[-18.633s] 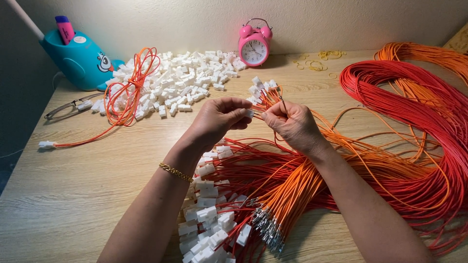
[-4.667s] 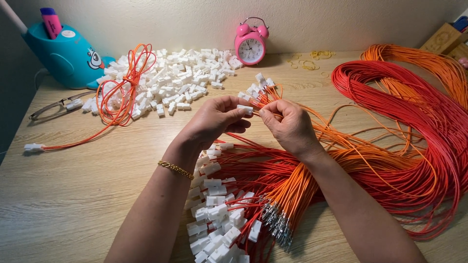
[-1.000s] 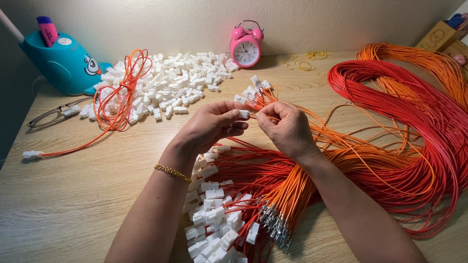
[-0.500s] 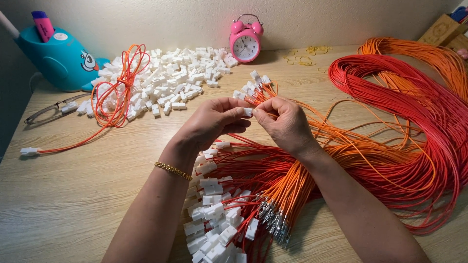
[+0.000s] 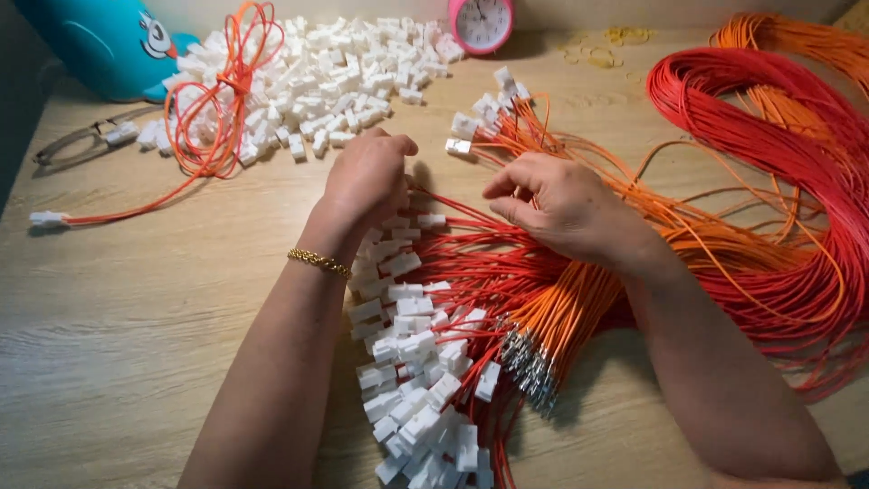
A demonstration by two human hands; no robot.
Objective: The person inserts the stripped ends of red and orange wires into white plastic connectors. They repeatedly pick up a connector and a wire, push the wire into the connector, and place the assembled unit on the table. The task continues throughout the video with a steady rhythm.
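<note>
My left hand (image 5: 367,181) is curled, knuckles up, over a row of white connectors on red wires (image 5: 412,349); its fingertips are hidden, so what it holds cannot be told. A gold bracelet (image 5: 317,263) circles that wrist. My right hand (image 5: 561,204) rests on a bundle of orange wires (image 5: 570,303), thumb and fingers pinched on one strand. The bundle ends in bare metal terminals (image 5: 534,362). Beyond both hands lies a small cluster of connectors with orange and red wires (image 5: 480,113).
A heap of loose white connectors (image 5: 344,72) lies at the back with a tied orange-red wire loop (image 5: 217,100) on it. Big coils of red wire (image 5: 778,136) and orange wire (image 5: 797,41) fill the right. A pink alarm clock (image 5: 480,20), teal container (image 5: 100,45), glasses (image 5: 72,145) and rubber bands (image 5: 602,45) are around.
My hands, joined on a white connector at the far cluster before, have separated and come nearer. The left dropped onto the red-wired connectors, the right onto the orange bundle. The camera tilted down.
</note>
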